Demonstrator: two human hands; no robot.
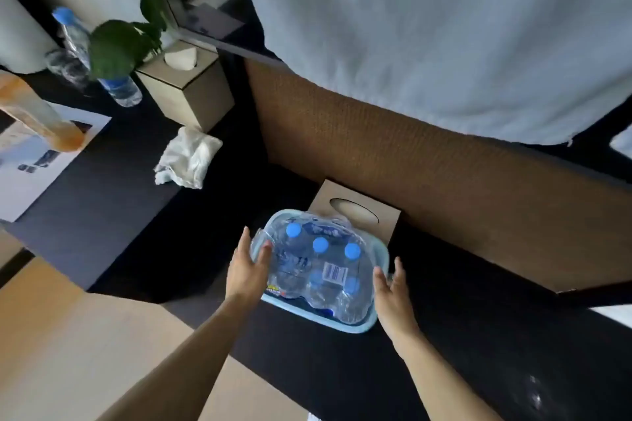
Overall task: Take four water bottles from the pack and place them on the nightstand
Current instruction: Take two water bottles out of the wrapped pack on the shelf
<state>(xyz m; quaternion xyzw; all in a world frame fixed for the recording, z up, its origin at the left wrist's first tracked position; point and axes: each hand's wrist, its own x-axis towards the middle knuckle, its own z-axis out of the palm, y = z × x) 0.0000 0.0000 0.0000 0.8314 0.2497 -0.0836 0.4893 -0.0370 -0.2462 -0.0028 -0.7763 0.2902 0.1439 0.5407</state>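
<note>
A shrink-wrapped pack of water bottles (318, 270) with blue caps stands in a light-blue plastic tub (381, 258) on the dark floor beside the bed. My left hand (248, 270) rests against the pack's left side, fingers spread over the loose plastic wrap. My right hand (390, 294) hovers by the pack's right side, fingers apart, at the tub's rim. The dark nightstand (113, 188) lies to the left. One water bottle (121, 89) with a blue cap stands on it at the back left, partly behind plant leaves.
On the nightstand are a green plant (119, 44), a beige tissue box (186, 89), a crumpled white tissue (186, 157), a glass of orange drink (37, 113), a printed sheet (30, 161). Another beige box (355, 212) stands behind the tub. The bed (444, 44) rises to the right.
</note>
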